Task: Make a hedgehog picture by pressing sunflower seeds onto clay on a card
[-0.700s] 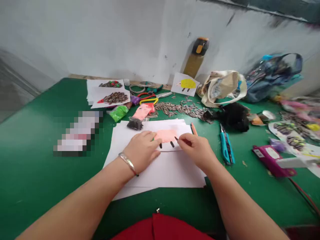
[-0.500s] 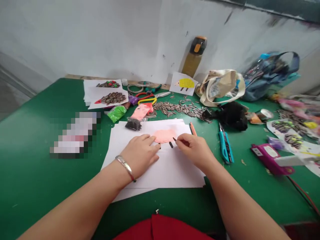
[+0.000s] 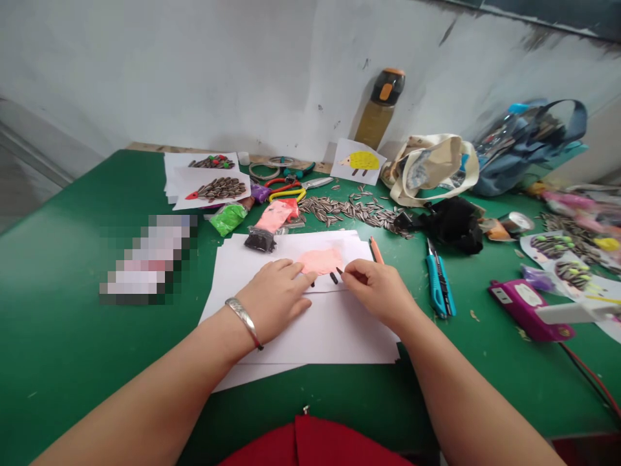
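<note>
My left hand lies with spread fingers on a stack of white paper. Its fingertips reach the lower left edge of a flat pink clay shape. Under that shape sits a short black clay piece, and part of another dark piece shows by my left fingertips. At the right side of the pink clay, my right hand is closed in a pinch on a small dark pointed piece; most of it is hidden by the fingers. A bag of black clay rests on the paper's upper left.
Behind the paper are pink clay, green clay, scissors and loose sunflower seeds. An orange pen and a blue utility knife lie to the right, near a magenta device. A yellow hedgehog picture leans against a bottle.
The camera view has shifted slightly. My left fingers have moved a little toward the dark piece under the pink clay. My right hand keeps its pinch in nearly the same place.
</note>
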The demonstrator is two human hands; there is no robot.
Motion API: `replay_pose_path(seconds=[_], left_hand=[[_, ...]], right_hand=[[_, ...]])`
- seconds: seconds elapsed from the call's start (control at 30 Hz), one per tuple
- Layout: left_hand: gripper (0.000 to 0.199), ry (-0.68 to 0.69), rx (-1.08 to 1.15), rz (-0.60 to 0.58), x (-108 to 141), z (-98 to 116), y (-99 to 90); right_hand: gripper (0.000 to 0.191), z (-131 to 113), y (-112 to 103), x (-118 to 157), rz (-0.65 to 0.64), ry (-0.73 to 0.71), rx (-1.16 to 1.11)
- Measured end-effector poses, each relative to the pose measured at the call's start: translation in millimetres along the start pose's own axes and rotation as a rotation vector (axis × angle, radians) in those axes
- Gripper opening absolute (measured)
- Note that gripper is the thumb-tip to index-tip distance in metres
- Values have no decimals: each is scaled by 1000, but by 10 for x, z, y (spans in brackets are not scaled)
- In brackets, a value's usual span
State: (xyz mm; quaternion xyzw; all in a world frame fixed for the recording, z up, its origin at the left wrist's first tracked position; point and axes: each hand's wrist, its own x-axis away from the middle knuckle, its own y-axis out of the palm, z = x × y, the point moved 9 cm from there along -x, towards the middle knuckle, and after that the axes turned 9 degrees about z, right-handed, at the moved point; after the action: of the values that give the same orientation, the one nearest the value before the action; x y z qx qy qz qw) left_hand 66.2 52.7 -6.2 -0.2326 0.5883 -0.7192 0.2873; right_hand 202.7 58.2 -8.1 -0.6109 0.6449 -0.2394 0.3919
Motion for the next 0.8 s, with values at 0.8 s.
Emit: replay_pose_path(seconds=[0.8], left_hand=[[27, 21, 21, -14, 10, -24, 18]], right_hand=[[23, 13, 0, -13, 8, -16, -6]])
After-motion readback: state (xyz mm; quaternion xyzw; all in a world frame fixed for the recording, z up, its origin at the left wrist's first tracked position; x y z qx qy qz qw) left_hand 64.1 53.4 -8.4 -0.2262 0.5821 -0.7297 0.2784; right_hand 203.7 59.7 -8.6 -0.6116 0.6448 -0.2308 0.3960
